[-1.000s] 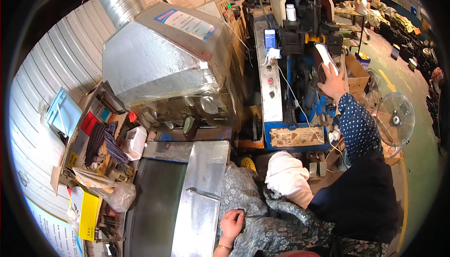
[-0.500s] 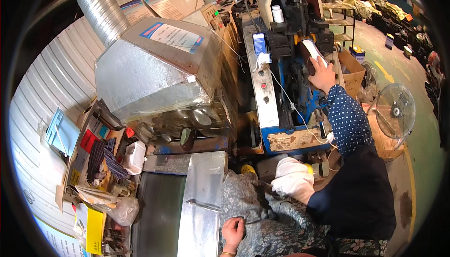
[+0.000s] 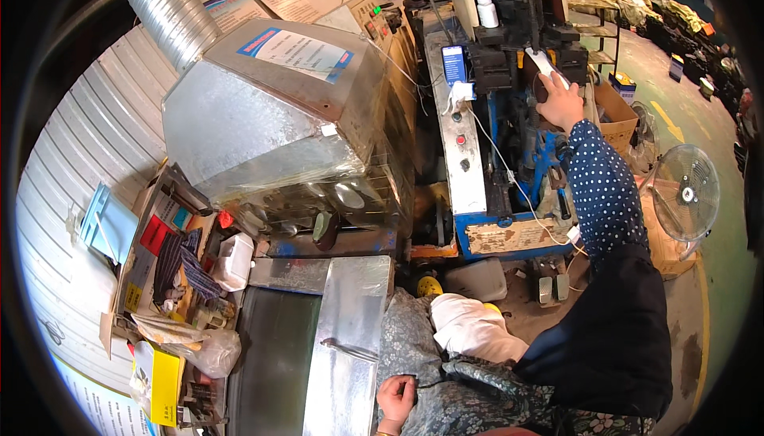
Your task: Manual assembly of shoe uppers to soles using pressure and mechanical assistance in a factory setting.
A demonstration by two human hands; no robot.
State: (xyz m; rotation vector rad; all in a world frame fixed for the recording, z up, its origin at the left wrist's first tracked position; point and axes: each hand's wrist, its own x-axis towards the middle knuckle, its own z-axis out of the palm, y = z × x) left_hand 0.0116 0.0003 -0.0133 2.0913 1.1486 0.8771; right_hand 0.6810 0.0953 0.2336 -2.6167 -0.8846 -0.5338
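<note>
At the machine (image 3: pixel 521 94), my right hand (image 3: pixel 562 103) is stretched far forward, its fingers closed round the near end of a shoe piece (image 3: pixel 547 68). That piece has a long white bottom facing up and a dark brown side; its far end meets the black machine parts. My left hand (image 3: pixel 395 399) rests low by my floral apron (image 3: pixel 469 384), its fingers curled in and nothing seen in them. Beside it is the metal edge of a conveyor (image 3: pixel 350 332). A greenish-brown shoe-shaped piece (image 3: pixel 324 227) stands at the mouth of the metal hood.
A large metal hood (image 3: pixel 270 110) with a duct stands ahead left. A white cable (image 3: pixel 500 153) hangs across the machine's front from a phone (image 3: pixel 454 66). On the right are a fan (image 3: pixel 686 192) and a cardboard box (image 3: pixel 615 114). A cluttered shelf (image 3: pixel 171 261) stands left.
The view has shifted slightly, and the machine now sits further right and higher. My right hand stays at the shoe piece. My left hand has barely moved.
</note>
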